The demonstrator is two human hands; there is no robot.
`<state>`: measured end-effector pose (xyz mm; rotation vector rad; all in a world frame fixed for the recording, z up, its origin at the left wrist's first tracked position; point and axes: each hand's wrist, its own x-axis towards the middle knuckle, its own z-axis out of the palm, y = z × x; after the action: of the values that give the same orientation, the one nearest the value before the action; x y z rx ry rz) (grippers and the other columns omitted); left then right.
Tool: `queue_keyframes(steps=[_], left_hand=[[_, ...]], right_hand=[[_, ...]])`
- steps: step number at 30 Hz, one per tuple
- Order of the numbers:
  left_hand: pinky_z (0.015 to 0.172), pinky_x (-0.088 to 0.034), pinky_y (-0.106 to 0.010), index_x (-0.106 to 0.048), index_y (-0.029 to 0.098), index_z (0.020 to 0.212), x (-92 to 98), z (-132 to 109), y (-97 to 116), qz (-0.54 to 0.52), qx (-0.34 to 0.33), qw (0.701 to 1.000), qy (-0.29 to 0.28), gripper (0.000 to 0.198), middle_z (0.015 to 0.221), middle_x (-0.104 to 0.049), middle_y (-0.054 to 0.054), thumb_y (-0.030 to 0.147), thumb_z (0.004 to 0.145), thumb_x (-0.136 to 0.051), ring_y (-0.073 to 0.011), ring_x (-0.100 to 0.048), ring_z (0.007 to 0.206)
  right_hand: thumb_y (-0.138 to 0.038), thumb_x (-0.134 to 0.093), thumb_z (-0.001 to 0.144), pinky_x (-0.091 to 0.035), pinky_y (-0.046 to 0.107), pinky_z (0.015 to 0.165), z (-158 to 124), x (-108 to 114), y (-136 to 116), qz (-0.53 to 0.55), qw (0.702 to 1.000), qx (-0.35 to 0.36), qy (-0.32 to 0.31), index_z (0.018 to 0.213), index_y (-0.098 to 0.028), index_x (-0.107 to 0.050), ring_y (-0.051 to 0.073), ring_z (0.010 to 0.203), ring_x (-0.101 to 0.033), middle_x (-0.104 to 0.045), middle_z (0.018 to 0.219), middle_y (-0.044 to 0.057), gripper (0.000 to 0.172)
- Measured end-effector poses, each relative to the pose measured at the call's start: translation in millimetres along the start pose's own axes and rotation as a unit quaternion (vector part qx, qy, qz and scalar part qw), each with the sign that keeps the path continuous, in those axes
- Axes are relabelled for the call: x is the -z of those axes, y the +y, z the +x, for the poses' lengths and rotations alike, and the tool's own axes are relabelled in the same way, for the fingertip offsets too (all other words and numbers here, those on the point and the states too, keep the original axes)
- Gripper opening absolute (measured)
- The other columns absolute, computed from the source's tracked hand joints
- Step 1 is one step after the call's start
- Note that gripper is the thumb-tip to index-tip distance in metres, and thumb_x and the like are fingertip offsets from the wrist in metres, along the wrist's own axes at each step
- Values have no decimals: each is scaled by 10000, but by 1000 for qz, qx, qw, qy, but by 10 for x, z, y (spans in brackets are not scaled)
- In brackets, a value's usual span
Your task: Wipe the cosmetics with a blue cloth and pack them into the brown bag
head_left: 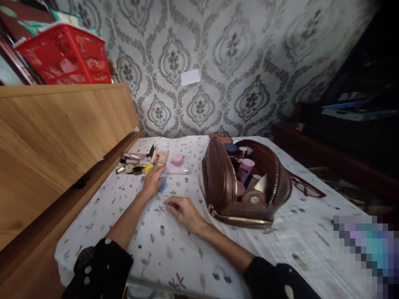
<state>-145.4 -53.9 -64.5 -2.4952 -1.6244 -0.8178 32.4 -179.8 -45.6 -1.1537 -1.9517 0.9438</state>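
My left hand [152,181] is closed on a crumpled blue cloth [163,183], next to a group of cosmetics on the patterned sheet. Beyond its fingers lie a pale pink tube [176,170] with a silver cap, a round pink jar [178,159] and a yellow round item [149,169]. Further left are a dark round pot [137,170] and a pale green one [129,168]. My right hand [184,212] rests low over the sheet, fingers curled together, with nothing visible in them. Right of it stands a brown leather bag [220,182], unzipped, with bottles and a pink-capped container [246,167] inside.
Red-framed glasses [308,190] lie right of the bag. A wooden cabinet [68,120] borders the left side, with a red plastic basket [71,56] on top. A patterned wall closes the back. A blurred-out object [370,245] lies at lower right.
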Motion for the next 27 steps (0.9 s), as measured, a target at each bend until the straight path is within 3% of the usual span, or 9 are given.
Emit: queue_keyframes(steps=[3, 8, 14, 19, 23, 27], left_hand=[[1155, -391, -389, -681, 208, 1204, -11, -4, -52, -17, -10, 1000, -2, 521, 1308, -661, -62, 10, 754, -511, -272, -503, 1336], [1042, -477, -365, -665, 213, 1196, 56, 71, -146, -27, 42, 998, 28, 431, 1287, -660, -61, 90, 815, -505, -245, -602, 1192], [965, -483, -369, -661, 183, 1173, 220, 416, -497, 8, 167, 984, 61, 348, 1185, -697, -108, 162, 879, -477, -271, -633, 1121], [915, -478, -383, -714, 165, 1097, 167, 739, -799, 27, 230, 973, 24, 299, 1148, -716, -163, 179, 837, -567, -315, -653, 1093], [920, -475, -375, -742, 176, 1045, 29, 902, -918, 6, 234, 972, -12, 312, 1111, -741, -151, 145, 762, -615, -315, -658, 1105], [984, -466, -320, -748, 199, 1076, -33, 942, -987, -52, 176, 983, -24, 388, 1205, -727, -85, 124, 728, -595, -256, -638, 1160]], right_hand=[[-163, -561, 882, -475, 262, 725, -24, -62, 107, 31, 999, -11, 23, 1058, -134, -754, 162, 745, -640, -733, 824, 52, 263], [-192, -556, 875, -439, 247, 668, -68, -26, 145, 57, 998, -16, 20, 1023, -152, -754, 141, 679, -584, -696, 776, 27, 250], [-177, -557, 857, -417, 239, 643, -56, -25, 147, 64, 998, -14, 26, 970, -158, -748, 130, 641, -551, -671, 727, 12, 222], [-165, -550, 847, -416, 240, 650, -53, -25, 158, 62, 998, -11, 25, 946, -154, -750, 131, 638, -545, -661, 709, 12, 223], [-196, -543, 861, -418, 242, 648, -56, -7, 145, 56, 998, -5, 23, 955, -167, -752, 137, 651, -557, -671, 731, 17, 231], [-192, -544, 856, -418, 242, 654, -59, -7, 136, 56, 998, -5, 22, 951, -163, -752, 142, 673, -572, -676, 740, 22, 231]])
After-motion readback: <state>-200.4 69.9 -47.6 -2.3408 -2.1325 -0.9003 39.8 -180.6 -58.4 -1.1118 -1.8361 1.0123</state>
